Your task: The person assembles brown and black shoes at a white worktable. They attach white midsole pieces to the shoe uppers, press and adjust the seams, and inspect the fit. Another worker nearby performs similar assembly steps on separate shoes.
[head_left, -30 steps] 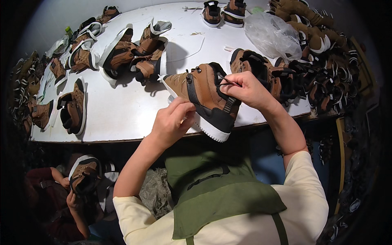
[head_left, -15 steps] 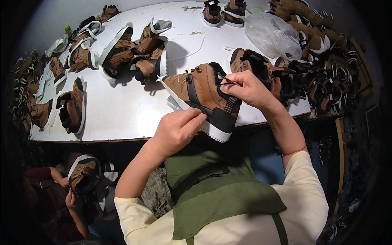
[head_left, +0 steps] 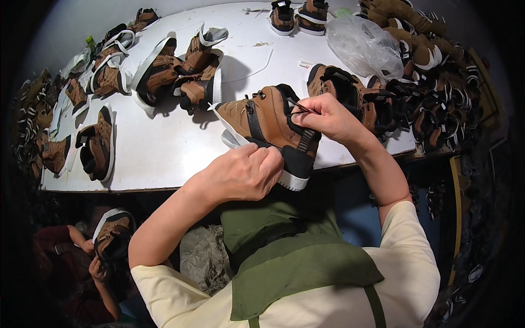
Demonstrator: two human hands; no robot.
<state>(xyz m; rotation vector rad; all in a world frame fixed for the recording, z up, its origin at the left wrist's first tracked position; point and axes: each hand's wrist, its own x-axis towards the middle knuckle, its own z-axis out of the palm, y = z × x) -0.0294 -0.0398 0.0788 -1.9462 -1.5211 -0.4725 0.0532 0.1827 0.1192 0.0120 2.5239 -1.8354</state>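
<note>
My right hand (head_left: 325, 117) pinches a thin dark thing (head_left: 298, 105) at the brown shoe's (head_left: 273, 117) collar; left hand (head_left: 246, 172) curled against its side, can't tell its grip.

looking matt and leathery on the brown shoe (head_left: 273, 117), ridged and rubbery along its white sole (head_left: 294, 182). gleaming as thin, crinkled plastic in the clear bag (head_left: 365, 46). looking smooth on the white tabletop (head_left: 156, 164). showing matt cloth in the green apron (head_left: 306, 262).
</note>
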